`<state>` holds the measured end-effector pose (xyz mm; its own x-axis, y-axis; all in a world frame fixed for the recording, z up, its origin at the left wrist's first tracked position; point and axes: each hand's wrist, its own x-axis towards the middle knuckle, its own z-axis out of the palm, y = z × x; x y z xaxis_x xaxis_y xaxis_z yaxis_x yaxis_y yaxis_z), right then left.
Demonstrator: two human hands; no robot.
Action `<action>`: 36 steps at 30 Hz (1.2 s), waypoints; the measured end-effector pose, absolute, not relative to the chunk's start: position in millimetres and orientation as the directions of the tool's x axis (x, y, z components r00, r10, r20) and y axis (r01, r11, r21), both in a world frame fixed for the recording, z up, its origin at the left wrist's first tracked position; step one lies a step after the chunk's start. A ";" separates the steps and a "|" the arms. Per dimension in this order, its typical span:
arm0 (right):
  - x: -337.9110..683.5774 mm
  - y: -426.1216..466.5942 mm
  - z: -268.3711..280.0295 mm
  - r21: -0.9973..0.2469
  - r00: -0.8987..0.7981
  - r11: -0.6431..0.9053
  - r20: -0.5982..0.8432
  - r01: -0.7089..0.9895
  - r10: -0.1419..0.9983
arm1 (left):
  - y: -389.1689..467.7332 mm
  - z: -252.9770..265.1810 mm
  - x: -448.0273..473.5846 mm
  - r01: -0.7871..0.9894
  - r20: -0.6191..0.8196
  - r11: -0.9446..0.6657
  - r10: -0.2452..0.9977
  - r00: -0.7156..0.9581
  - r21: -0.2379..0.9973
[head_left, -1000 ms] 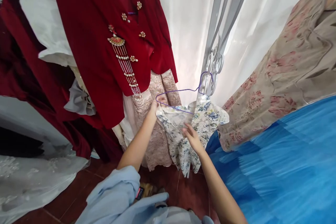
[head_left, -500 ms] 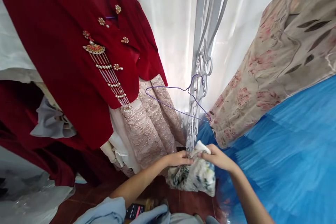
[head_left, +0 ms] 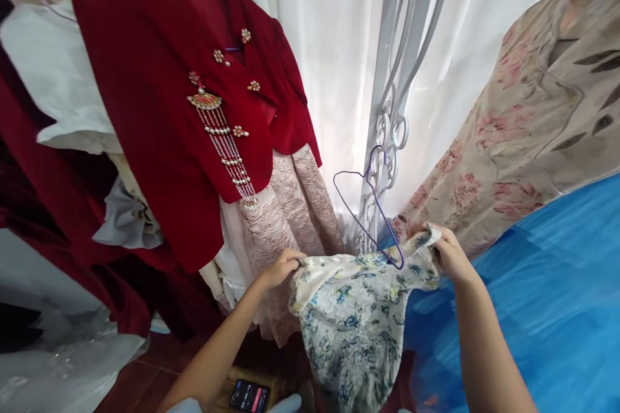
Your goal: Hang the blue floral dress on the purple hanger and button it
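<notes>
The place looks like a dress shop or a costume wardrobe (which of the two cannot be told). Clothes hang close together at the left, among them a white blouse [head_left: 62,71] and a red jacket [head_left: 159,103] pinned with beaded brooches [head_left: 227,151]. A floral dress [head_left: 513,135] and full blue fabric [head_left: 547,290] fill the right. Between them, a purple hanger [head_left: 385,217] hooks onto a scrolled white metal stand [head_left: 389,32] before a white curtain [head_left: 329,45].

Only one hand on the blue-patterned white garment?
No, the left hand grips one upper end of the blue-patterned white garment while the right hand holds the opposite end.
</notes>
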<state>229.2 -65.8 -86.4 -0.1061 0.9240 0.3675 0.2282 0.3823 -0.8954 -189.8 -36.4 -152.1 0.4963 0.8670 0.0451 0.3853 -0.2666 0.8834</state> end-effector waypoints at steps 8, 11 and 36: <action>219.5 -122.1 -72.3 -0.884 -0.516 0.398 0.228 0.245 0.825 | -53.9 -157.6 -244.4 0.308 -0.012 -0.174 0.855 0.519 0.935; 209.3 -119.8 -52.1 -0.824 -0.270 0.477 0.405 0.306 0.874 | -49.6 -152.2 -242.2 0.253 0.094 -0.205 0.916 0.389 0.946; 170.9 -56.3 -61.3 -0.898 0.095 0.260 0.311 0.354 0.946 | 161.1 -131.4 -153.6 0.319 0.170 -0.195 0.980 0.103 0.928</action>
